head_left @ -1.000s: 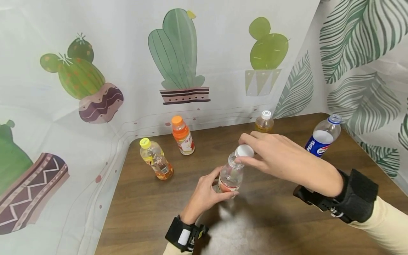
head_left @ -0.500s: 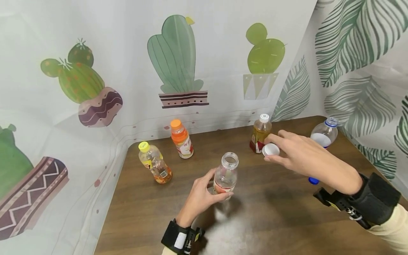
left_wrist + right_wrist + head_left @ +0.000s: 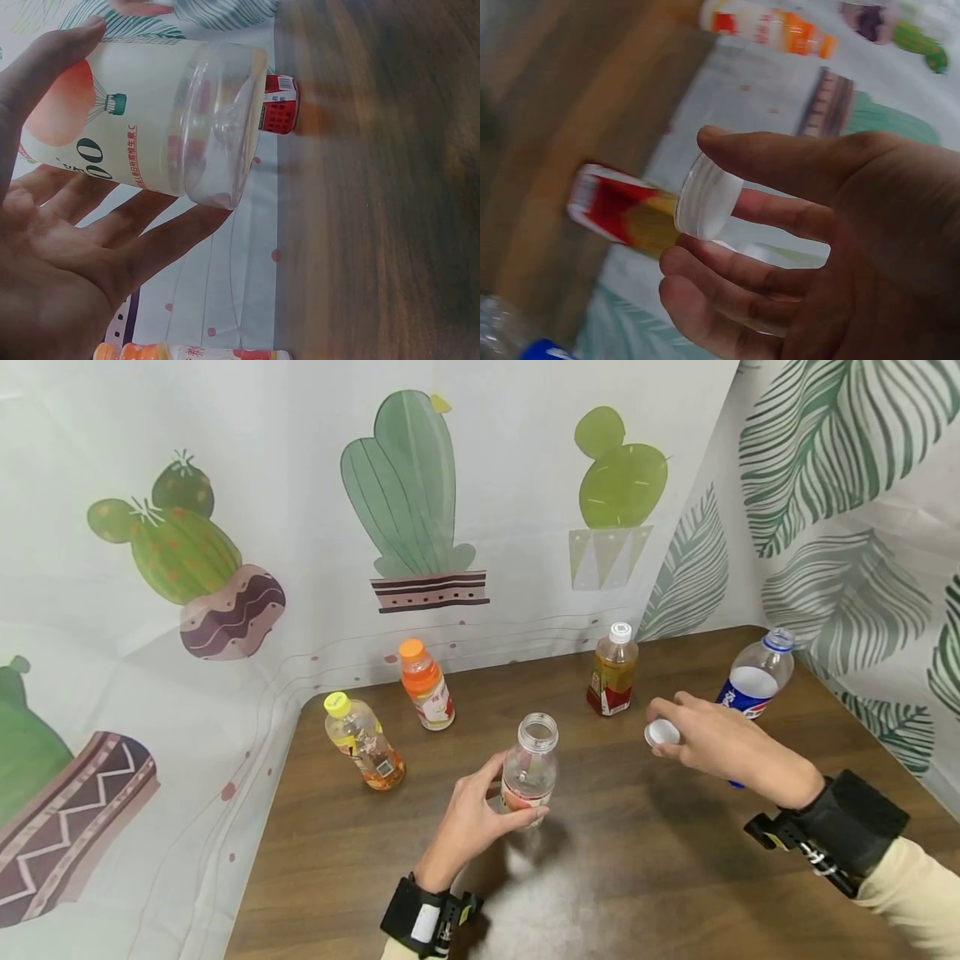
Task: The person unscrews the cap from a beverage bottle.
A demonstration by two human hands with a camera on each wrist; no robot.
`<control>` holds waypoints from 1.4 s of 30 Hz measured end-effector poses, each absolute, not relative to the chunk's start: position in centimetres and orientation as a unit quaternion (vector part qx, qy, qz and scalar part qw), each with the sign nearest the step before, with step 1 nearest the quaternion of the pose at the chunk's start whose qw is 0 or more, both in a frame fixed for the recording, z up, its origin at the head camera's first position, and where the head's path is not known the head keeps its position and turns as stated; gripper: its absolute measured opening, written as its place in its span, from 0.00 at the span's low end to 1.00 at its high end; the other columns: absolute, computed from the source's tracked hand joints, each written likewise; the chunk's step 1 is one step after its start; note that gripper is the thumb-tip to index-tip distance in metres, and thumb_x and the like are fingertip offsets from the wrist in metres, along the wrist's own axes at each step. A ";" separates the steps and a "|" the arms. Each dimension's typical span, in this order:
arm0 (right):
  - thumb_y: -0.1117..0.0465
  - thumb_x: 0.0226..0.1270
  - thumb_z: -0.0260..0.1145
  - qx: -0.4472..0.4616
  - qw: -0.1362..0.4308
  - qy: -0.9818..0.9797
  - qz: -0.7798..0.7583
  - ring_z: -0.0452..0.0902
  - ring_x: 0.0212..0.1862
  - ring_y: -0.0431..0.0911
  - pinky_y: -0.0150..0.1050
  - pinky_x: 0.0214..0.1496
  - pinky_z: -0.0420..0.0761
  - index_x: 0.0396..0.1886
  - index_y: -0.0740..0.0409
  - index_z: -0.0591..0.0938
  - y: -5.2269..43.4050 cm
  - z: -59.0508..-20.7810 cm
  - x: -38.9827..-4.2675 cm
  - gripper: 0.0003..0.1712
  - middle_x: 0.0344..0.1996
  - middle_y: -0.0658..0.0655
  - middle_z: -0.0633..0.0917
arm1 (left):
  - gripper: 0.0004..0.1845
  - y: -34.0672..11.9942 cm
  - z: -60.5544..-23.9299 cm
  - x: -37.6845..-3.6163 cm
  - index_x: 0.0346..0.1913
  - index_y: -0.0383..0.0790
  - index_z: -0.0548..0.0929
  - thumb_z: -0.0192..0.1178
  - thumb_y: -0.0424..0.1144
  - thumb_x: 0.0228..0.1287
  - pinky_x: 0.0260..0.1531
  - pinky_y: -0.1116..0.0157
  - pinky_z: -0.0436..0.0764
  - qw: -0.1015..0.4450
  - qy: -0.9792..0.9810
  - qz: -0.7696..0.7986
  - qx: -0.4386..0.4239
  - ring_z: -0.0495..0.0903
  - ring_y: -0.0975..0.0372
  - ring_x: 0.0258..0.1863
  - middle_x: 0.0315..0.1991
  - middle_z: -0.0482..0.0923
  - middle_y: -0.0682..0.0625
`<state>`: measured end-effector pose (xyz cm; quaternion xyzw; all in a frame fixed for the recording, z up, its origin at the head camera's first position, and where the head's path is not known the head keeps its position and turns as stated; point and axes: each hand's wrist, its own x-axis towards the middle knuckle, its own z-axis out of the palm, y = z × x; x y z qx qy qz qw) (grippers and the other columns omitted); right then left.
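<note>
My left hand (image 3: 472, 818) grips a clear, uncapped bottle (image 3: 530, 772) with a cream label, thumb on the near side and fingers round the far side. A peach-coloured picture shows on that bottle's label (image 3: 120, 112) in the left wrist view, where its base looks raised off the tabletop. Held roughly upright, its mouth faces up. To the right, my right hand (image 3: 720, 739) pinches a white cap (image 3: 663, 733) above the table. The right wrist view has this cap (image 3: 709, 199) between thumb and fingers, apart from the bottle.
On the brown table (image 3: 337, 877) stand a yellow-capped bottle (image 3: 365, 743), an orange-capped bottle (image 3: 427, 687), a white-capped bottle (image 3: 612, 672) and an open Pepsi bottle (image 3: 757, 672). A blue cap (image 3: 737, 784) shows partly below my right wrist. Printed cloth hangs behind.
The white cap has come off the bottle mouth and moved right in my right hand, lately a little lower too. My left hand keeps holding the bottle in nearly the same place.
</note>
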<state>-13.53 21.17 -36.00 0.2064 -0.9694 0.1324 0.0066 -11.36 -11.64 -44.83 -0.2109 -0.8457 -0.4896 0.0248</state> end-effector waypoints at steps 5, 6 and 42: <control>0.58 0.56 0.76 0.202 -0.013 -0.973 0.108 0.79 0.30 0.51 0.45 0.26 0.77 0.45 0.55 0.79 21.5 -39.6 -13.8 0.20 0.37 0.63 0.83 | 0.36 -11.6 -44.8 -11.4 0.61 0.65 0.75 0.78 0.55 0.46 0.51 0.62 0.83 0.027 -0.847 -0.488 -0.212 0.84 0.65 0.51 0.51 0.84 0.63; 0.58 0.55 0.76 0.202 -0.018 -0.974 0.102 0.79 0.30 0.52 0.46 0.27 0.78 0.46 0.56 0.79 21.6 -40.4 -13.8 0.21 0.38 0.64 0.83 | 0.36 -11.6 -44.8 -11.4 0.61 0.65 0.75 0.78 0.55 0.47 0.51 0.62 0.83 0.028 -0.846 -0.488 -0.213 0.84 0.65 0.51 0.51 0.84 0.62; 0.60 0.52 0.78 0.194 -0.025 -0.976 0.091 0.76 0.30 0.48 0.45 0.26 0.77 0.40 0.57 0.80 23.2 -47.8 -13.7 0.18 0.29 0.57 0.80 | 0.35 -11.6 -44.5 -11.3 0.60 0.66 0.74 0.78 0.54 0.47 0.50 0.64 0.83 0.028 -0.841 -0.500 -0.204 0.84 0.63 0.51 0.51 0.84 0.63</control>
